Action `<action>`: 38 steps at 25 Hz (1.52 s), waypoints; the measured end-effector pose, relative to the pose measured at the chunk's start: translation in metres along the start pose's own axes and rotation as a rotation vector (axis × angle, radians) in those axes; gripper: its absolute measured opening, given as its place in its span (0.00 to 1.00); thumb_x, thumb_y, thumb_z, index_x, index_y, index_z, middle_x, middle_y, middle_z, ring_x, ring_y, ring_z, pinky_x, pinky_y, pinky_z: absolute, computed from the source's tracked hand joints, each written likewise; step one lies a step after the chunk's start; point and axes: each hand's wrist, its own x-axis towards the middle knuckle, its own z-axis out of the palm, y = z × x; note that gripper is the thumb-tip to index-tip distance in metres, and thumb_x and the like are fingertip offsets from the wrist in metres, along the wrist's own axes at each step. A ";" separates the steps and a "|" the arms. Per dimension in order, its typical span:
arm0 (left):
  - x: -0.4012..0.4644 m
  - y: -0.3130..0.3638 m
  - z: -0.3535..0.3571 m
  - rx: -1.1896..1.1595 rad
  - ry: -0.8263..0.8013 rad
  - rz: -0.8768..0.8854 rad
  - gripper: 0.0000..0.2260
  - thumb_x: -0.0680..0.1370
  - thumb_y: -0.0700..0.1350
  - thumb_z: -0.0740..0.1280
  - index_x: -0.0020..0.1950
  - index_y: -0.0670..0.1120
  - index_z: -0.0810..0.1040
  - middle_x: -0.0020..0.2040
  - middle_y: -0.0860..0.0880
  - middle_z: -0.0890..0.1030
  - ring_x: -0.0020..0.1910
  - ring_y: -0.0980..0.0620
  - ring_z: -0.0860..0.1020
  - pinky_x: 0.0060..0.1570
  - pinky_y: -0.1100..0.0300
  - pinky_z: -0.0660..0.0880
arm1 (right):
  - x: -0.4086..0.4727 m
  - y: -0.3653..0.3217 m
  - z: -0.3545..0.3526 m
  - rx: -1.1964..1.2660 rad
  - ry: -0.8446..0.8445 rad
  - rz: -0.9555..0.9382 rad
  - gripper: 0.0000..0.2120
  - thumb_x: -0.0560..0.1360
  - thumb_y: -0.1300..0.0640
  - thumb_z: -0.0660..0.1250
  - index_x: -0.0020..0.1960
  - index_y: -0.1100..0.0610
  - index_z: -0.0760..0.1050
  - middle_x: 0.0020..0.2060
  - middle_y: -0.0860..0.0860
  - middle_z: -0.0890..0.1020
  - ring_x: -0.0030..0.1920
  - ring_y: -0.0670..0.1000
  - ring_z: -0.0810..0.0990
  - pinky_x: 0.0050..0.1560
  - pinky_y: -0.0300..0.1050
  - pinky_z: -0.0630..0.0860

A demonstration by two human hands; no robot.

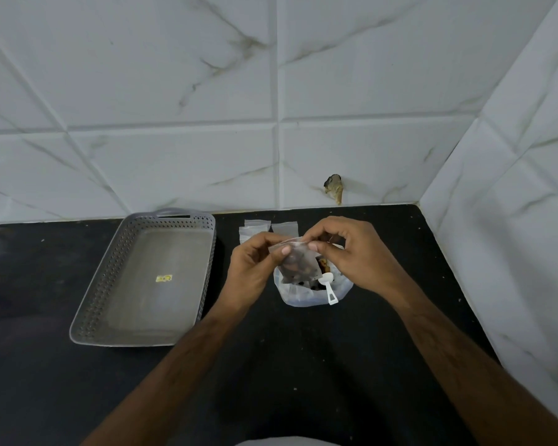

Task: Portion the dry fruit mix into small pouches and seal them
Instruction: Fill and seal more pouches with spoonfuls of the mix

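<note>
Over the open fruit mix bag [313,292], your left hand [255,268] and right hand [348,252] pinch a filled pouch [298,265] at its top, probably mid-seal, so press along the strip next.

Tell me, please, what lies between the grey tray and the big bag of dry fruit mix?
In the head view, the left hand and its forearm, above bare black counter.

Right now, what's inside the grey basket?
The grey basket holds no pouches; only a small yellow sticker shows on its floor. Both hands pinch a filled pouch over the dry fruit bag.
</note>
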 end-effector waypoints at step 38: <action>-0.001 0.028 0.007 -0.027 0.140 -0.049 0.03 0.75 0.36 0.73 0.45 0.43 0.85 0.41 0.46 0.87 0.40 0.51 0.85 0.43 0.58 0.81 | -0.010 0.001 0.022 0.410 0.277 0.257 0.03 0.74 0.63 0.76 0.46 0.57 0.85 0.41 0.51 0.86 0.43 0.49 0.85 0.43 0.39 0.82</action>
